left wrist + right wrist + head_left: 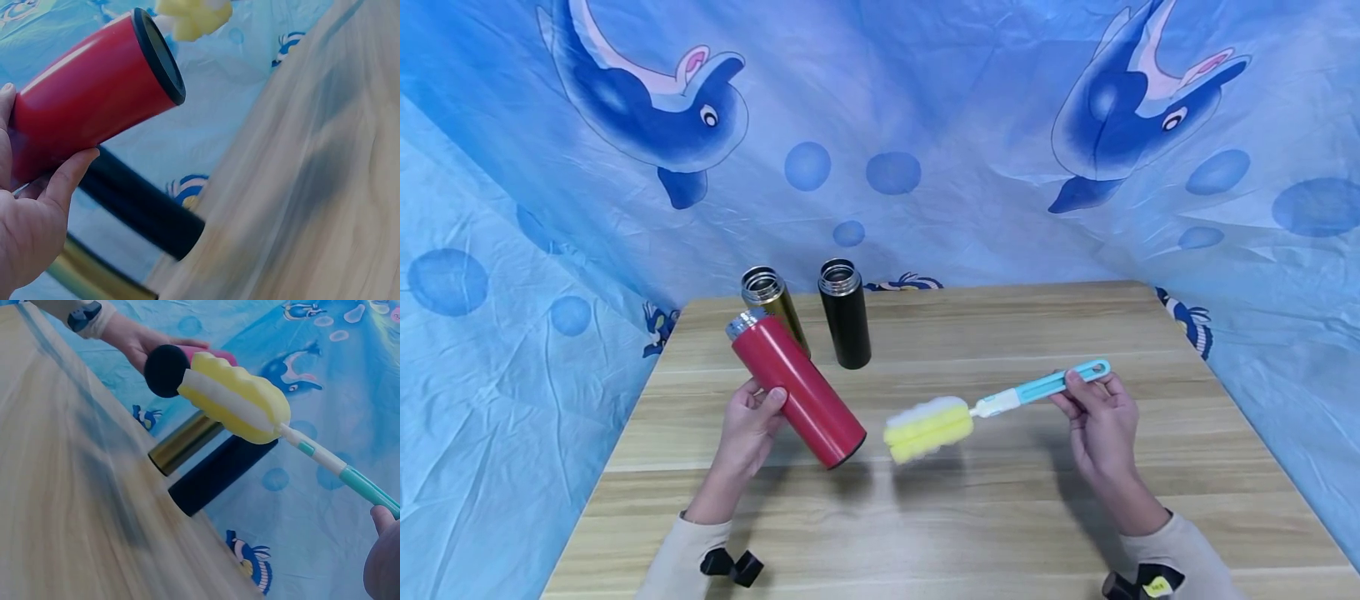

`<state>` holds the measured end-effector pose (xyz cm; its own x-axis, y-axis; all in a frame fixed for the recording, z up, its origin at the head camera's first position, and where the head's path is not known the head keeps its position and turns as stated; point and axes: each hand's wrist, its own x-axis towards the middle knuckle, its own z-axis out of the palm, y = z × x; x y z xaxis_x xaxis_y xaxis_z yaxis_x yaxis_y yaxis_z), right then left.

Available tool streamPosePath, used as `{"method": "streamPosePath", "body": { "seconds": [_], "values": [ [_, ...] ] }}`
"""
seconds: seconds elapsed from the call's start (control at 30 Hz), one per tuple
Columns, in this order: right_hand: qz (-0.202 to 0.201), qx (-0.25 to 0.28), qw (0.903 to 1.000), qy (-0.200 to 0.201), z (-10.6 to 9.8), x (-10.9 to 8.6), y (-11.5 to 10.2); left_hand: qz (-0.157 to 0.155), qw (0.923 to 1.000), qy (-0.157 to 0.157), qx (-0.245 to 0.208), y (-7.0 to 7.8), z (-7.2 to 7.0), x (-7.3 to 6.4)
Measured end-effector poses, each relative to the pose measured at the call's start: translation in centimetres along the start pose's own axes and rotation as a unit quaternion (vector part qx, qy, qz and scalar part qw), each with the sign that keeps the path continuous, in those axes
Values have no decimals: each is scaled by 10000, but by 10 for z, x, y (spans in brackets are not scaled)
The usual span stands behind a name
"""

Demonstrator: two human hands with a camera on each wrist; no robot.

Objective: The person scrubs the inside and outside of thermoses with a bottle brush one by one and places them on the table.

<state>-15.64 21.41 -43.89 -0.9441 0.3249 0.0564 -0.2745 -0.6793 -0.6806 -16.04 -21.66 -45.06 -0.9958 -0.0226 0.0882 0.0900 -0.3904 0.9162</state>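
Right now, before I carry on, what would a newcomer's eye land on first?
First, the red bottle, held tilted above the table in the left grip. Next, the yellow-and-white sponge brush, held by its blue handle in the right grip. Behind them, a gold bottle and a black bottle stand open toward the table's back.

My left hand (31, 234) grips the red flask (87, 87). Beyond it are a black flask (150, 209) and a gold flask (100, 275); yellow sponge (199, 20) shows at the top.
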Motion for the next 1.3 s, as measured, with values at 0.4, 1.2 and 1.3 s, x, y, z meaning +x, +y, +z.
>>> {"method": "streamPosePath", "body": {
  "seconds": [0.4, 1.2, 1.3],
  "values": [
    [-393, 131, 9985, 351, 1, 16, -18, 256, 9915, 1033, 747, 32, -36, 2],
    [-671, 272, 9938, 845, -19, 31, -26, 976, 9379, 2190, 2507, 42, -106, 45],
    [-682, 220, 9936, 868, -21, 32, -25, 1101, 9320, 2165, 2689, 39, -114, 54]
  ]
}}
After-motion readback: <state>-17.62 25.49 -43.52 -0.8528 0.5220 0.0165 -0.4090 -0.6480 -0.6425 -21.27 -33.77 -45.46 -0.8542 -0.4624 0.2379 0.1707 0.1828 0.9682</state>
